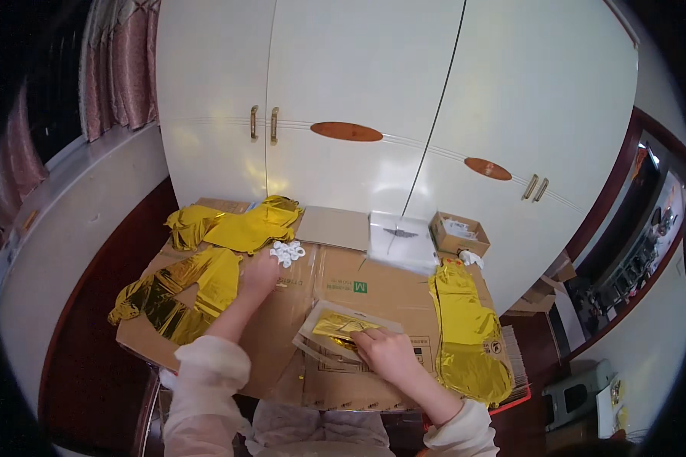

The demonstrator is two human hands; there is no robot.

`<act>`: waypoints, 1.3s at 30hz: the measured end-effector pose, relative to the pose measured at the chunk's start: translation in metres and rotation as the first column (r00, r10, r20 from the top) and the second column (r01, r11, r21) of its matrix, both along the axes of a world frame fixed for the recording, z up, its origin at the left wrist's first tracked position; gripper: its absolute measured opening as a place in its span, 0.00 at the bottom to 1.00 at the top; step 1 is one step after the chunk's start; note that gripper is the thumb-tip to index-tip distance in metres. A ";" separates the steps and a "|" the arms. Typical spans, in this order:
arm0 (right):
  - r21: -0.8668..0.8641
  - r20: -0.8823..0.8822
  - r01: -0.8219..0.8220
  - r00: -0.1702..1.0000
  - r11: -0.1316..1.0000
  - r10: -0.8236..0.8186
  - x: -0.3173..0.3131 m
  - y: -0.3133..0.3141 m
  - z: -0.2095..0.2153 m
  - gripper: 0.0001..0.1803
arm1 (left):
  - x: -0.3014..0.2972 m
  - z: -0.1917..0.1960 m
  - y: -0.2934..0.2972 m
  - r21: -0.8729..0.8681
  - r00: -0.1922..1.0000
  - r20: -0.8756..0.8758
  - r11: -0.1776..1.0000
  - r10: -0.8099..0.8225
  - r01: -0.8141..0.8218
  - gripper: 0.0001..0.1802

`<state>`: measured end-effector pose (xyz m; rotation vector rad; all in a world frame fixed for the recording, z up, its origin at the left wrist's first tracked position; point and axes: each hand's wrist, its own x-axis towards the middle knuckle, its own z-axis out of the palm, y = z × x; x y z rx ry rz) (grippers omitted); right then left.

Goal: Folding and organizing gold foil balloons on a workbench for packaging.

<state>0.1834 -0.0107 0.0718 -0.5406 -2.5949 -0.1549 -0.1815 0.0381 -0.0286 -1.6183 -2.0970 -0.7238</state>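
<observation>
Inside what is appearing to be a home, tall white cupboards (358,68) with brass handles (274,126) are standing beyond the far edge of a cardboard-covered table (282,365); pink curtains (120,61) are hanging past its far left corner, dark reddish flooring (84,320) is showing along its left edge, and a dark-framed opening (610,186) is lying beyond its right edge.

Foil (332,323) is gold, cardboard (270,358) brown, rings (288,253) white, curtains (132,80) pink.
</observation>
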 end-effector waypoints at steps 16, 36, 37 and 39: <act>-0.118 0.012 0.073 0.997 0.990 -0.072 0.007 0.002 0.000 0.06 | 0.183 0.123 -0.152 -0.125 0.655 -0.388 0.742 -0.648 0.659 0.07; -0.066 0.101 0.037 0.994 0.997 -0.030 -0.001 -0.030 -0.029 0.10 | 0.216 0.028 -0.161 -0.111 0.818 -0.134 0.829 -0.559 0.548 0.35; -0.055 0.111 0.040 0.993 0.998 -0.034 -0.001 -0.032 -0.029 0.11 | 0.218 0.026 -0.161 -0.122 0.829 -0.131 0.839 -0.544 0.531 0.35; -0.042 0.113 0.038 0.993 0.998 -0.033 -0.002 -0.034 -0.031 0.10 | 0.221 0.025 -0.160 -0.141 0.844 -0.127 0.852 -0.521 0.504 0.34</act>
